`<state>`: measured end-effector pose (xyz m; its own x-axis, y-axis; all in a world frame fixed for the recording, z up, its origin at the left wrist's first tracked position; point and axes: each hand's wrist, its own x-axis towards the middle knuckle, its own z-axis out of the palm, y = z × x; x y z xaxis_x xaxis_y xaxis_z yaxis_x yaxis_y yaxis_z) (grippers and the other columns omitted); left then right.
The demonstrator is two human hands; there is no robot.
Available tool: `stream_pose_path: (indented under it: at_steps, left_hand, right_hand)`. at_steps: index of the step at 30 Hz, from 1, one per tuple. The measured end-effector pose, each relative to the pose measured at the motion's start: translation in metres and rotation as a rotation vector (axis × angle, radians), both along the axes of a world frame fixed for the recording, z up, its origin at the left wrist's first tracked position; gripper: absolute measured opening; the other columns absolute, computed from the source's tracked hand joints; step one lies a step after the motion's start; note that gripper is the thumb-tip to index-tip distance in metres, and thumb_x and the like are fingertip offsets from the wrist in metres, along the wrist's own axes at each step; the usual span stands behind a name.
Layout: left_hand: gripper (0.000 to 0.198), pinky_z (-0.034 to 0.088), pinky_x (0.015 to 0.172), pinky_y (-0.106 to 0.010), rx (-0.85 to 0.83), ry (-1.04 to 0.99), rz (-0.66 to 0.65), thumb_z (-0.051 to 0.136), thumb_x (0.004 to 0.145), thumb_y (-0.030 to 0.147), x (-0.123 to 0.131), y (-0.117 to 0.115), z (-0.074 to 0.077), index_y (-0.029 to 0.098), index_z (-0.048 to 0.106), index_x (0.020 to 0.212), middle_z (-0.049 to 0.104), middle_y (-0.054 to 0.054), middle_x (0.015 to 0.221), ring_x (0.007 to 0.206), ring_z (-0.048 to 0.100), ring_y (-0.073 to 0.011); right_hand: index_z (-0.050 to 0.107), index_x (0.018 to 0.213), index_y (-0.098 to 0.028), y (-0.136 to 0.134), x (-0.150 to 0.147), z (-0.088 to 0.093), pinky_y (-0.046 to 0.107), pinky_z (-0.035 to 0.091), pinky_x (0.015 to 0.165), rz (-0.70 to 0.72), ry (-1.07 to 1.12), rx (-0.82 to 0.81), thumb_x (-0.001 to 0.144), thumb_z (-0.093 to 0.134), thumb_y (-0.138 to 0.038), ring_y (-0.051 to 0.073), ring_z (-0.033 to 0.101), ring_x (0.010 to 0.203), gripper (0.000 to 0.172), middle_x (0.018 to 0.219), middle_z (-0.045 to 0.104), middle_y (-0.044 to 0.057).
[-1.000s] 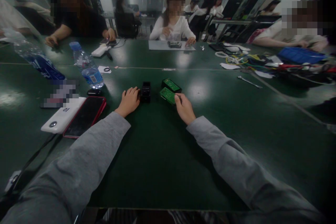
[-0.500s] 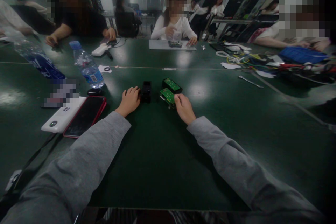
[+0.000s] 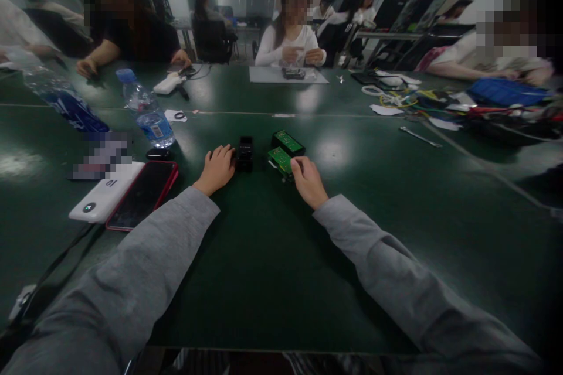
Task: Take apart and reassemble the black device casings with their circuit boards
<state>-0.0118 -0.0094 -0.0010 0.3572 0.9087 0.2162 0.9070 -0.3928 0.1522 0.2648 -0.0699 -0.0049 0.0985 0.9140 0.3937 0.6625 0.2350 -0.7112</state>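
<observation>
My right hand (image 3: 309,180) pinches the near right corner of a green circuit board (image 3: 280,161) between thumb and fingers. Just behind that board is a black case (image 3: 301,152) with another green circuit board (image 3: 288,142) in it. My left hand (image 3: 217,169) rests on the table with its fingers spread, its fingertips beside a small black plastic part (image 3: 246,153). Whether the fingertips touch that part I cannot tell. The black part stands to the left of both boards, apart from them.
Left of my left arm lie a phone in a red case (image 3: 143,194), a white power bank (image 3: 105,190) with a cable, and two bottles, one a water bottle (image 3: 153,120). A wrench (image 3: 420,137) and a heap of cables (image 3: 422,99) lie to the right. People sit across the table.
My hands and the boards have hardly moved. Across the table, the person in white has drawn both hands together above the grey mat.
</observation>
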Motion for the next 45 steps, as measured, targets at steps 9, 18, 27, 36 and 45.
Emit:
stream_pose_path:
  at_steps: [9, 18, 27, 36, 45]
  left_hand:
    - [0.047, 0.033, 0.116, -0.059, 0.023, -0.014, -0.011, 0.041, 0.098, 0.022, -0.0006, 0.0003, -0.0007, 0.013, 0.049, 0.144, 0.044, -0.016, 0.156, 0.144, 0.04, -0.0339]
    - [0.05, 0.032, 0.117, -0.059, 0.018, -0.028, -0.019, 0.045, 0.096, 0.02, -0.0011, 0.0002, -0.0003, 0.015, 0.047, 0.145, 0.045, -0.016, 0.155, 0.144, 0.04, -0.0342]
    - [0.049, 0.034, 0.116, -0.059, 0.026, 0.007, -0.019, 0.045, 0.095, 0.02, -0.0009, -0.001, 0.0001, 0.012, 0.048, 0.144, 0.045, -0.017, 0.156, 0.144, 0.04, -0.0353]
    - [0.049, 0.035, 0.115, -0.058, 0.033, -0.004, -0.022, 0.043, 0.095, 0.02, -0.0013, 0.0002, -0.0001, 0.013, 0.049, 0.144, 0.047, -0.016, 0.154, 0.142, 0.041, -0.0347]
    - [0.048, 0.036, 0.114, -0.052, 0.097, -0.052, -0.026, 0.042, 0.094, 0.015, 0.0025, -0.0016, 0.0036, 0.014, 0.051, 0.141, 0.056, -0.015, 0.145, 0.134, 0.051, -0.03]
  right_hand:
    - [0.059, 0.112, -0.017, -0.0045, -0.0019, 0.0045, 0.05, 0.049, 0.091, 0.044, -0.019, -0.014, 0.091, 0.04, -0.078, 0.032, 0.059, 0.102, 0.068, 0.109, 0.064, 0.017]
    - [0.058, 0.115, -0.019, -0.0043, -0.0012, 0.0024, 0.05, 0.051, 0.09, 0.074, -0.011, -0.016, 0.09, 0.044, -0.08, 0.031, 0.059, 0.102, 0.068, 0.112, 0.063, 0.016]
    - [0.056, 0.118, -0.017, -0.0043, -0.003, 0.0014, 0.055, 0.05, 0.093, 0.075, -0.025, -0.008, 0.084, 0.051, -0.081, 0.035, 0.06, 0.106, 0.072, 0.115, 0.062, 0.019]
    - [0.054, 0.124, -0.017, -0.0057, -0.003, 0.0006, 0.057, 0.047, 0.096, 0.097, -0.093, 0.007, 0.084, 0.056, -0.074, 0.037, 0.058, 0.111, 0.069, 0.118, 0.061, 0.02]
    - [0.053, 0.129, -0.014, -0.006, -0.0034, -0.0006, 0.059, 0.045, 0.097, 0.097, -0.174, -0.013, 0.086, 0.056, -0.061, 0.039, 0.055, 0.116, 0.064, 0.124, 0.06, 0.021]
